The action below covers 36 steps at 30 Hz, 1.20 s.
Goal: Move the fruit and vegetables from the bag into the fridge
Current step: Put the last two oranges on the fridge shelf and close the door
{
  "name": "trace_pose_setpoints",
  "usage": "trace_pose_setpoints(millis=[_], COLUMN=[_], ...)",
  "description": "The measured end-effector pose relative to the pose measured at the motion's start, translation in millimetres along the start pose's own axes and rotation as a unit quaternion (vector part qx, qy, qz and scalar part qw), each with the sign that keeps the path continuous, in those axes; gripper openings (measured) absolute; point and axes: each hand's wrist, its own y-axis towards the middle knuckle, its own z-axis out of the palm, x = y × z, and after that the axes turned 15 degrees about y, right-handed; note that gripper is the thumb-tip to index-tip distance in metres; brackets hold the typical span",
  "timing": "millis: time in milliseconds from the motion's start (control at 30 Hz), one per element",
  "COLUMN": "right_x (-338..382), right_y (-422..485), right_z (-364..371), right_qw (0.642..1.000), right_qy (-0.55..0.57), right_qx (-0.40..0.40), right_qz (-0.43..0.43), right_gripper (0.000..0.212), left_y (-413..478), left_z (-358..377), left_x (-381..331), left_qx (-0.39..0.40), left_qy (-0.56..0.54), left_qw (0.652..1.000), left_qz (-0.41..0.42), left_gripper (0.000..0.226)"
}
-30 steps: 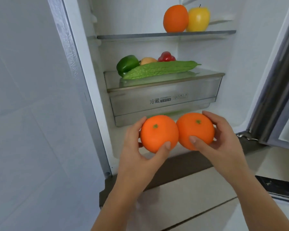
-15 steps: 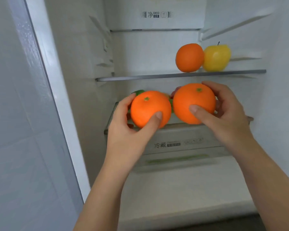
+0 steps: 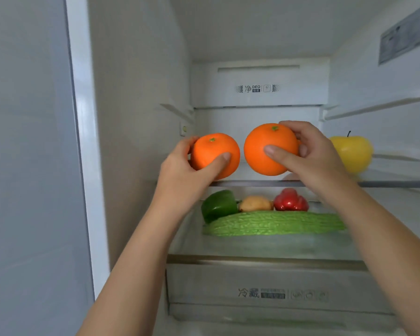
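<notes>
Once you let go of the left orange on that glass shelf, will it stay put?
The left orange is round and smooth, so it may roll on the flat glass shelf. One hand's grip holds it, so it is probably light. Setting it against the right orange could steady it.

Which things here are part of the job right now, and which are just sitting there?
In play: left hand holding the left orange; right hand holding the right orange; glass shelf.

Sitting there: yellow apple, green pepper, potato, red pepper, bitter gourd.
</notes>
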Motion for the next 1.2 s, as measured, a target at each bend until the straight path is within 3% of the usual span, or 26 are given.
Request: trace_pose_setpoints(millis=[167,367,533,967,1200], right_x=[-15.7,-29.8,-35.8,-35.4,-33.2], right_y=[36.0,53.0,55.2,51.2,47.7], right_z=[-4.5,-8.2,-12.6,-10.2,-9.9], right_qw=[0.99,0.968,0.961,0.982,0.989], right_qy=[0.047,0.083,0.089,-0.017,-0.079], right_qx=[0.049,0.113,0.122,0.095,0.095], right_qz=[0.126,0.209,0.232,0.16,0.083], right_gripper=[0.037,0.061,0.055,0.065,0.068], left_y=[25.4,46.7,52.7,49.4,39.0], left_z=[2.9,11.0,12.8,17.2,22.4], left_x=[1.1,5.7,12.7,18.6,16.8], left_qx=[0.055,0.148,0.186,0.159,0.055], left_qy=[0.031,0.064,0.019,0.028,0.119], left_qw=[0.998,0.986,0.981,0.987,0.991], left_qz=[-0.026,-0.034,-0.045,-0.024,0.031], left_gripper=[0.054,0.054,0.049,0.067,0.07])
